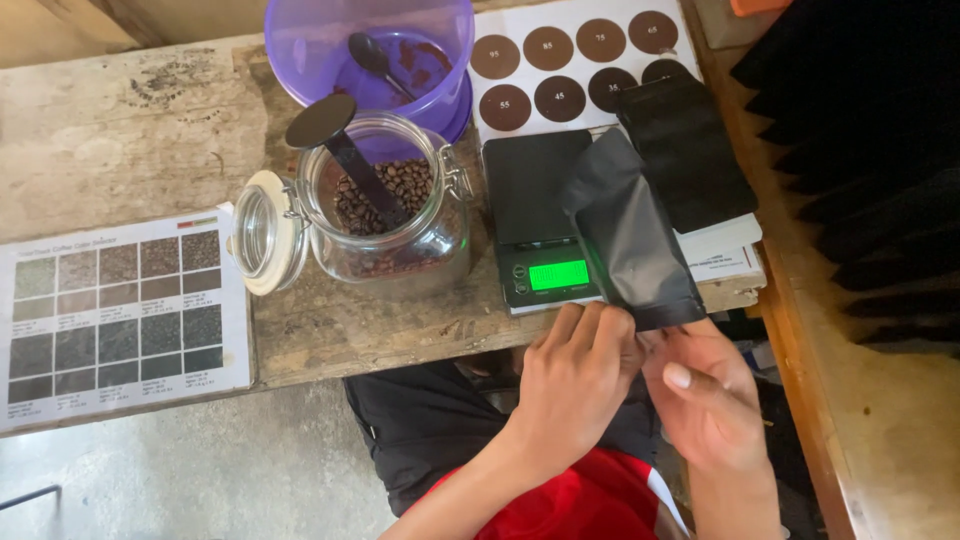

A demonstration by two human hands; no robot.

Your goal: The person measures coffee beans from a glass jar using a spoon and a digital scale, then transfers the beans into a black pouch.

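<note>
A: Firstly, the fingers. What do they grip?

B: Item one: left hand (575, 375), fingers curled and pinched on the lower edge of a matte black foil pouch (630, 235). Item two: right hand (705, 400), thumb up, fingers pinched on the same lower edge from the other side. Both hands grasp the pouch.

A: And where does the pouch lie?

B: It stands up from the hands at the table's near edge, tilted, partly covering a flat black digital scale with a lit green display (545, 225).

A: Further out?

B: Item three: a second black pouch (685, 150), lying flat just right of the scale. Item four: a white card printed with dark brown circles (580, 65), behind the scale. Item five: a clear glass clip-top jar of roasted coffee beans (390, 215), left of the scale, its hinged lid (262, 232) swung open, a black scoop (345, 150) standing in the beans. Item six: a translucent purple plastic bowl (370, 50) holding a dark spoon (378, 62), behind the jar. Item seven: a laminated chart of brown and grey grind samples (115, 315), far left on the worn wooden table (110, 130).
</note>
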